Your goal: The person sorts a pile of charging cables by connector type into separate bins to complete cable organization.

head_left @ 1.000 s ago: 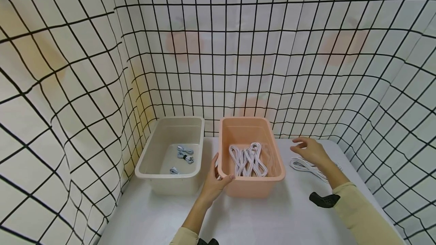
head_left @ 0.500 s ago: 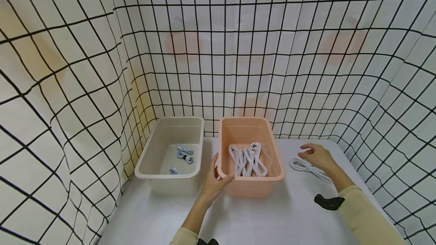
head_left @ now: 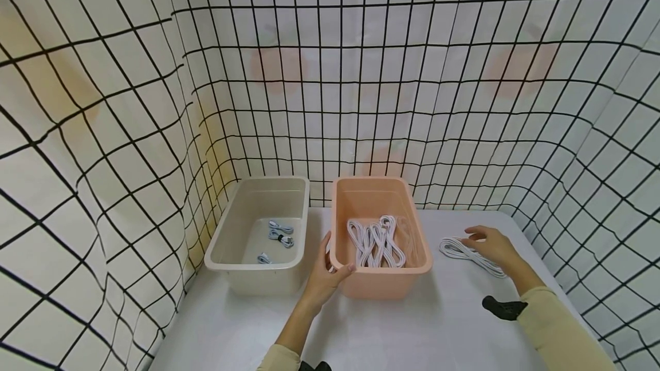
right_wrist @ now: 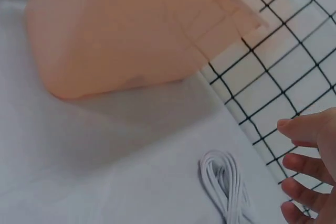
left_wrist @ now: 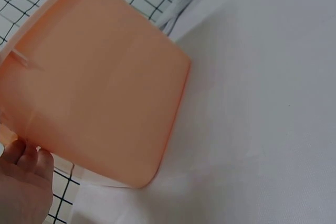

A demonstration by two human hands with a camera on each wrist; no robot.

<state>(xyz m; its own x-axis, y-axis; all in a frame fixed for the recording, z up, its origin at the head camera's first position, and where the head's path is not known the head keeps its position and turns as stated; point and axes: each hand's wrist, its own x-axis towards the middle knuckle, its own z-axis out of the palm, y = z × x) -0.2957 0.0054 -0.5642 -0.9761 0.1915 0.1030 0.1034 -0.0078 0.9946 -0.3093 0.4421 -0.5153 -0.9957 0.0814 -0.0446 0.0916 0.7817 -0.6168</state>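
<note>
My left hand (head_left: 322,286) holds the near left corner of a peach plastic bin (head_left: 378,284), thumb at the front rim and fingers along the left side. In the left wrist view, fingertips (left_wrist: 44,158) show at the bin's edge. Several bundled white cables (head_left: 378,245) lie inside the bin. My right hand (head_left: 494,245) hovers over a coiled white cable (head_left: 456,249) on the table, right of the bin. Its fingers are loosely bent and spread, with nothing between them in the right wrist view, where the cable (right_wrist: 223,182) lies below and left of them.
A cream bin (head_left: 258,279) stands left of the peach one, with several small bundled cables (head_left: 281,238) on its floor. Black netting (head_left: 356,96) over white sheeting closes off the back and both sides of the white table (head_left: 412,336).
My right hand has moved to the right and slightly toward me, over the coiled cable. My left hand and both bins have stayed in place.
</note>
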